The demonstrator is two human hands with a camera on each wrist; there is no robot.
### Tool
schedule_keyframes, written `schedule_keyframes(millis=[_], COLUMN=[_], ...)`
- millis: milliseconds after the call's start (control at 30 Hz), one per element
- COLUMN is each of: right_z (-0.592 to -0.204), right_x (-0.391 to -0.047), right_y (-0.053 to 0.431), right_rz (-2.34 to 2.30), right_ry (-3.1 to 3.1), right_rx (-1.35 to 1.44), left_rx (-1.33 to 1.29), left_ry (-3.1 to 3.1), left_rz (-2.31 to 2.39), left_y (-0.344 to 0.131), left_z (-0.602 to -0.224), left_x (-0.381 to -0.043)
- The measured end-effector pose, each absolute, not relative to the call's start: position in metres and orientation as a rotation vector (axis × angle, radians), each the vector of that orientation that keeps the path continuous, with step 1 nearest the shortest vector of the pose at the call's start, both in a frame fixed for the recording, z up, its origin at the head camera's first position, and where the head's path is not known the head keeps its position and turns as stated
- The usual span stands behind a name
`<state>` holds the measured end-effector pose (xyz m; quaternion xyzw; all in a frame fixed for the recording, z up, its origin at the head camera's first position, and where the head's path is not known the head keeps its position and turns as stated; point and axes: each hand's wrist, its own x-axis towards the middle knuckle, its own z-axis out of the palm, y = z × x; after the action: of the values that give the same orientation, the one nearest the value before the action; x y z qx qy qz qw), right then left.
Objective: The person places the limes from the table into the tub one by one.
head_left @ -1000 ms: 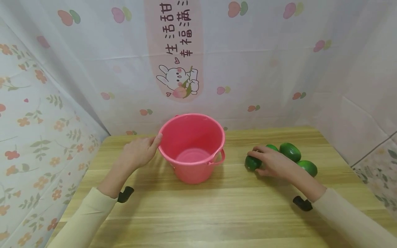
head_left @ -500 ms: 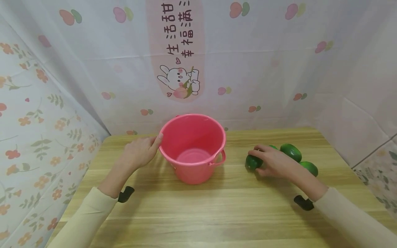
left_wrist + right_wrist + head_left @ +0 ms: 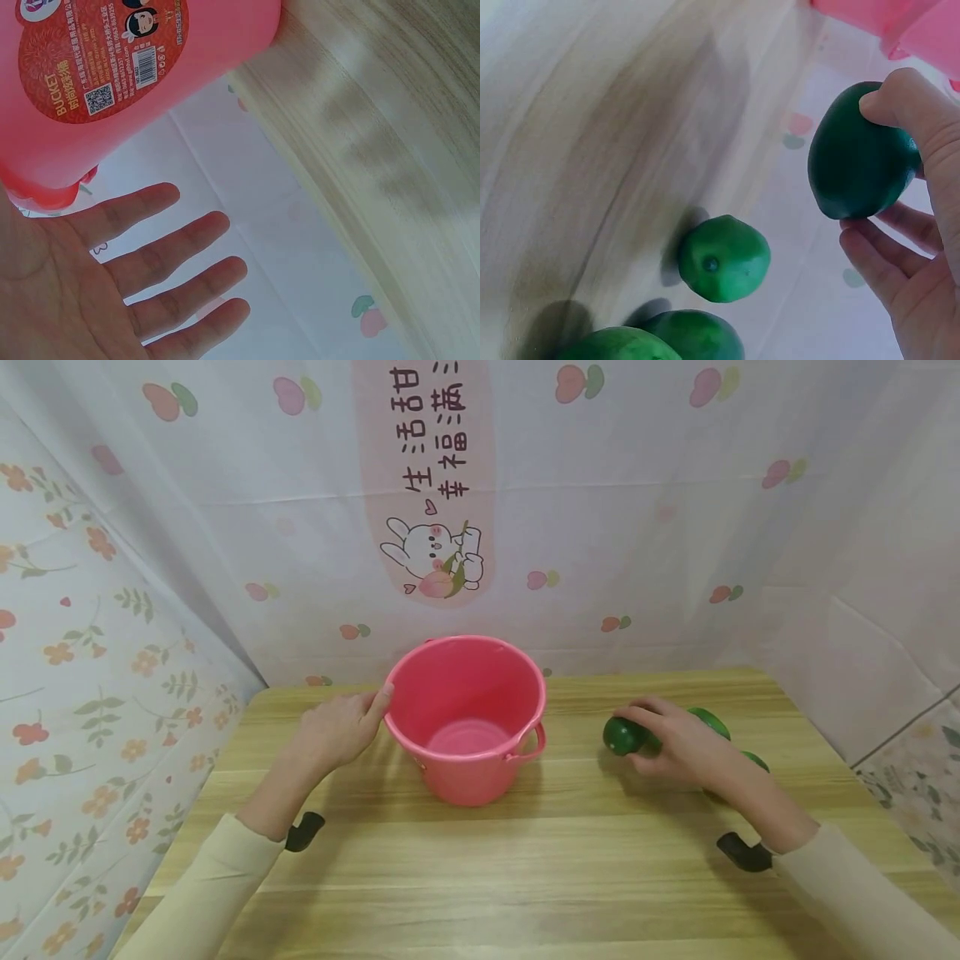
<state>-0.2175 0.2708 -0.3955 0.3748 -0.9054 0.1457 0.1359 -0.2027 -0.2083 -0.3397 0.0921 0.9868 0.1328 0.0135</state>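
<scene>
A pink bucket (image 3: 472, 783) stands upright near the back of the table, with nothing visible inside. My left hand (image 3: 336, 727) is at its left side, thumb touching the rim; in the left wrist view the other fingers (image 3: 180, 247) are straight and spread, apart from the bucket wall. To the right of the bucket, my right hand (image 3: 678, 745) grips a smooth dark green oval fruit (image 3: 859, 161) between thumb and fingers, raised off the table. Three more green fruits lie close by, including one with a nubbed end (image 3: 724, 261); in the head view the hand partly covers them.
The wooden table (image 3: 465, 877) ends at a white printed curtain (image 3: 637, 527) right behind the bucket. A flowered cloth (image 3: 97, 693) hangs on the left. The bucket's handle (image 3: 534, 742) sticks out on its right side. Black wrist pieces (image 3: 744, 852) show by both sleeves.
My right hand has lifted the green fruit off the table and moved slightly to the right with it. My left hand and the bucket have stayed in place.
</scene>
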Motion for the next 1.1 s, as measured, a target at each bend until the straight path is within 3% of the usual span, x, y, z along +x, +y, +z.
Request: schedule_keyframes(millis=[1100], right_z=[-0.362], right_x=[-0.225], right_y=[0.262], right_rz=[0.573], right_ry=[-2.319], right_rx=[1.17], left_rx=[0.209], left_ry=[3.012], left_rz=[0.517], left_y=[-0.207], left_z=[-0.345], left_x=[-0.201])
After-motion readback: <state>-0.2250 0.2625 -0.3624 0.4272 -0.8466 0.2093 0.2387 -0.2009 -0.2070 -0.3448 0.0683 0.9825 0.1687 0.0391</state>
